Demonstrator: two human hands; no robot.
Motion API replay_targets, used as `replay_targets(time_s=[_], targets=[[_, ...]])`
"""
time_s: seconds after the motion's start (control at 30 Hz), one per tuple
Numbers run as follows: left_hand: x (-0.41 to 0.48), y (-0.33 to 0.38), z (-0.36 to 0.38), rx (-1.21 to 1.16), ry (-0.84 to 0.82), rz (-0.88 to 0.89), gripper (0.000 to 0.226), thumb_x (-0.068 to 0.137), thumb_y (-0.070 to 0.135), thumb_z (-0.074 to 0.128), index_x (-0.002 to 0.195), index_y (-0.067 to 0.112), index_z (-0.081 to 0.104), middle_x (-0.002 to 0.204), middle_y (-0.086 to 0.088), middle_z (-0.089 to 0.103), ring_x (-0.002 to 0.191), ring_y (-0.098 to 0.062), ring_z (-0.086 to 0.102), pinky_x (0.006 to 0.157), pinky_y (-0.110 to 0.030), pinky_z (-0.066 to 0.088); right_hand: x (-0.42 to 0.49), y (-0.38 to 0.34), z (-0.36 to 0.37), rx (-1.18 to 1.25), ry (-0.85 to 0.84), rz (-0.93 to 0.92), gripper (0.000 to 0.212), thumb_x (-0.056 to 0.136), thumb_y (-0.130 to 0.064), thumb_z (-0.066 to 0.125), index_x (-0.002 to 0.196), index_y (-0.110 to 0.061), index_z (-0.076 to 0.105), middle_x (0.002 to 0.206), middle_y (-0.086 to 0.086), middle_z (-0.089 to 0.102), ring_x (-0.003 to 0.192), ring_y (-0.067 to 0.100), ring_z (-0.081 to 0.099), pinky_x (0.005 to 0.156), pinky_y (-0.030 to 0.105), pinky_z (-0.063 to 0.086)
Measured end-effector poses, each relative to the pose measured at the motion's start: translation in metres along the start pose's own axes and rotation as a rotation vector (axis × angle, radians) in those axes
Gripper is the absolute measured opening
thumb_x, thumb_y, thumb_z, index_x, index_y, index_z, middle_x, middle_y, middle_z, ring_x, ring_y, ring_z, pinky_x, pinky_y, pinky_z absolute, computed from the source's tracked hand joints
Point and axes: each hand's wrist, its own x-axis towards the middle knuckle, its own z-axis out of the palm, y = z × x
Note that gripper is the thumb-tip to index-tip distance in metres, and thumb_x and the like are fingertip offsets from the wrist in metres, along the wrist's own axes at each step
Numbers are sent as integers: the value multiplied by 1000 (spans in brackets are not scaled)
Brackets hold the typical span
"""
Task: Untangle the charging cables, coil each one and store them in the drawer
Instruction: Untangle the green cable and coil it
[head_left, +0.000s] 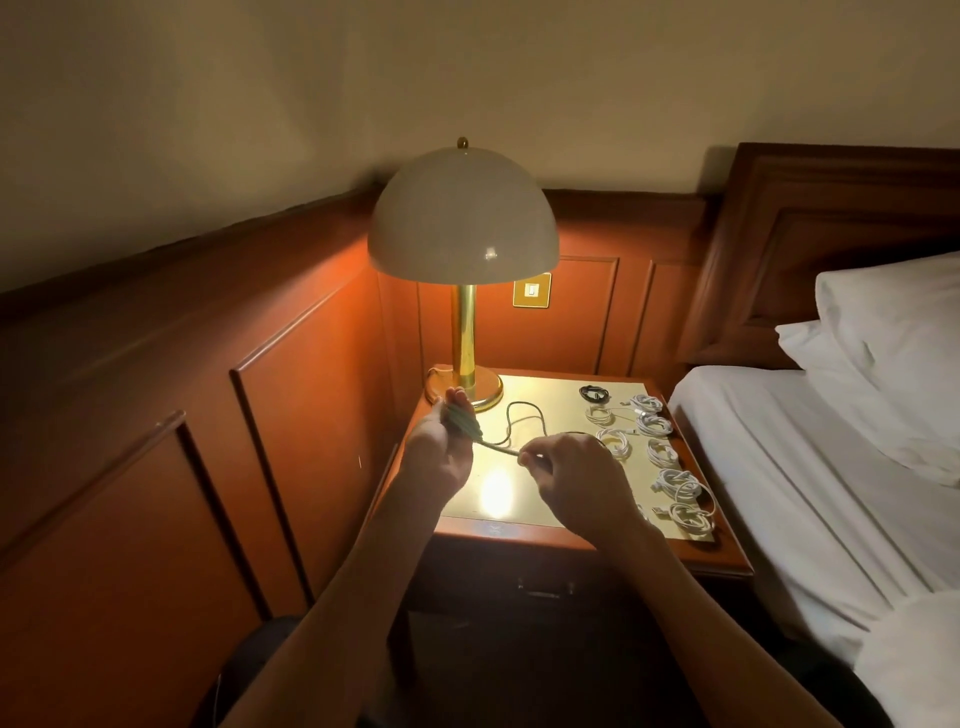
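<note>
Grey-green charging cable (462, 422) is being wound into loops that the left hand (441, 454) is gripping above the brass-topped wooden bedside table (498, 501), while the right hand (576, 478) is pinching the loose strand, seemingly to feed it taut; its tail is trailing on the tabletop. Finished white coiled cables (655, 423) are waiting at the right, probably for the closed drawer (540, 584)

Lamp (462, 218) lit, at back left corner of tabletop (498, 499): cream dome shade, brass stem, round brass base. Brass switch plate (531, 290) on wood panelling (208, 364) behind lamp, just right of stem. Plain cream wall (311, 78) above panelling. Bed (779, 467) at right, white sheet, white pillows (893, 338) against dark wooden headboard (831, 218). Lamp glare on tabletop.
</note>
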Motion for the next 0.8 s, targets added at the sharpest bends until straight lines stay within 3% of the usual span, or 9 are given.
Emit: replay_targets(time_s=[0.1, 0.2, 0.27, 0.33, 0.43, 0.5, 0.63, 0.73, 0.8], targets=[[-7, -5, 3, -92, 41, -56, 31, 103, 24, 46, 116, -1, 60, 100, -12, 69, 89, -16, 69, 88, -29, 58, -4, 1, 0, 12, -21, -4, 17, 95, -29, 66, 104, -22, 78, 94, -4, 77, 79, 12, 70, 77, 34, 60], [-12, -22, 3, 187, 35, 121, 20, 101, 24, 50, 103, 9, 63, 106, -12, 71, 99, -23, 69, 102, -39, 51, -2, -3, -3, -54, -27, -32, 16, 93, -32, 68, 102, -23, 78, 92, -6, 77, 77, 11, 70, 77, 33, 60], [-12, -38, -3, 525, -34, 415, 21, 99, 29, 52, 102, 13, 66, 100, -7, 74, 95, -19, 72, 94, -35, 54, 3, -7, -7, -122, -26, -73, 18, 94, -35, 66, 102, -25, 78, 92, -7, 76, 77, 12, 70, 76, 32, 60], [-12, -49, -8, 927, -155, 727, 25, 101, 31, 50, 98, 12, 66, 85, 4, 72, 80, -4, 70, 74, -17, 55, 9, -10, -13, -220, -16, -106, 19, 94, -39, 65, 104, -28, 77, 93, -6, 75, 78, 13, 70, 74, 31, 59], [-17, -45, -7, 1240, -288, 852, 18, 102, 26, 49, 92, 14, 58, 75, 13, 62, 70, 4, 64, 60, -9, 48, 20, 0, -23, -244, -57, -94, 18, 91, -42, 68, 100, -30, 78, 92, -7, 74, 77, 13, 69, 73, 32, 59], [-17, -39, -9, 1312, -491, 719, 22, 104, 23, 45, 89, 11, 57, 75, 3, 64, 67, -6, 65, 61, -16, 51, 24, 12, -30, -170, -94, -60, 14, 88, -42, 73, 95, -31, 79, 85, -8, 74, 70, 11, 67, 71, 34, 60], [-20, -23, -20, 1233, -821, 204, 47, 104, 36, 37, 96, -5, 59, 90, -21, 64, 77, -22, 62, 71, -28, 52, 29, 27, -45, 67, -188, -42, 12, 84, -32, 79, 88, -21, 81, 70, -13, 70, 60, 7, 64, 68, 34, 59], [-27, -17, -16, 1282, -988, 92, 42, 104, 31, 39, 98, -7, 55, 88, -17, 60, 77, -22, 57, 71, -24, 49, 29, 30, -53, 233, -224, -2, 15, 80, -32, 82, 82, -17, 81, 63, -15, 68, 56, 9, 65, 59, 24, 55], [-33, -15, -11, 1170, -1037, 53, 32, 104, 25, 36, 94, -1, 51, 85, -12, 56, 72, -21, 51, 68, -23, 46, 28, 31, -59, 420, -192, 51, 23, 74, -39, 83, 79, -16, 79, 61, -5, 70, 52, 15, 67, 54, 28, 59]])
